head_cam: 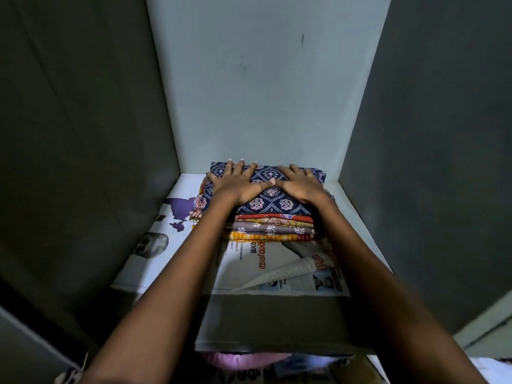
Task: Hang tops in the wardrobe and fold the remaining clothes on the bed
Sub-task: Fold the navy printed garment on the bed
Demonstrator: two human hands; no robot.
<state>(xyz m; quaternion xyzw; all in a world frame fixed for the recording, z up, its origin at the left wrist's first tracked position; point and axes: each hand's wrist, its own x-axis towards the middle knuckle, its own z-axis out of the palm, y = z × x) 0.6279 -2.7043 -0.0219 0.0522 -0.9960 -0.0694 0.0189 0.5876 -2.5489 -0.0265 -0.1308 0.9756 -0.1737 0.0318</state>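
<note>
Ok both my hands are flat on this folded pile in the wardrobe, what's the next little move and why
Probably lift both hands straight off. The left hand and right hand press flat on the navy patterned folded garment, which tops a stack of folded printed clothes lying level on the newspaper-lined shelf near the pale back wall, so it looks placed.

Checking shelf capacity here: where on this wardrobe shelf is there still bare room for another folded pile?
Free: the newspaper lining left of the folded stack, up to the left wall, and the strip before the stack toward the shelf edge, though a curled page lies there. Tight: right of the stack. Both hands, left hand and right hand, lie flat on top.
</note>
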